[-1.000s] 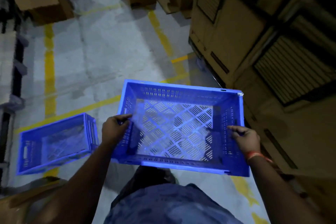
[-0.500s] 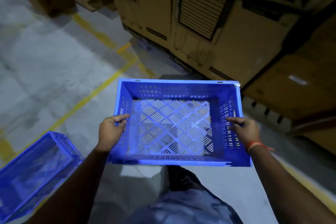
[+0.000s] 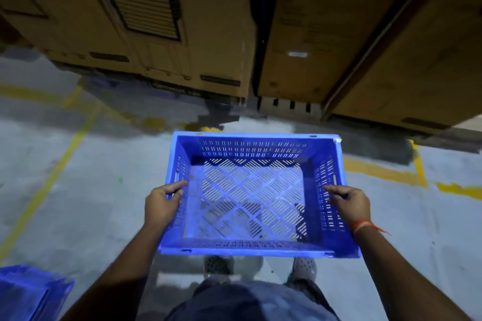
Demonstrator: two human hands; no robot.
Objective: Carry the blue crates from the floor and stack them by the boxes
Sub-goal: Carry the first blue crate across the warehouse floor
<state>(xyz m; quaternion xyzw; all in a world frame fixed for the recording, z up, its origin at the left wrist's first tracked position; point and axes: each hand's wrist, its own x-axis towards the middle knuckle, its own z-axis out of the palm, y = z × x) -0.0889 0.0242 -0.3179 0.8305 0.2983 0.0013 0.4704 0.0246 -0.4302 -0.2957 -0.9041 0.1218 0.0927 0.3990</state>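
A blue slotted crate [image 3: 250, 146] hangs level in front of me, open side up and empty, above the grey floor. My left hand [image 3: 161, 203] grips its left wall, thumb over the rim. On the opposite side my right hand [image 3: 349, 202] grips the right wall the same way. A second blue crate [image 3: 28, 292] lies on the floor at the bottom left, partly out of frame. Tall cardboard boxes [image 3: 198, 34] stand straight ahead, a short way beyond the held crate.
Yellow lines [image 3: 62, 159] mark the concrete floor to the left and right. More large cardboard boxes [image 3: 365, 34] fill the right of the view, with a narrow gap between them. My feet show just under the crate.
I have turned right and stepped toward the cardboard boxes, which now fill the top of the view. The floor crate has slid to the bottom left corner. Both hands keep their hold.
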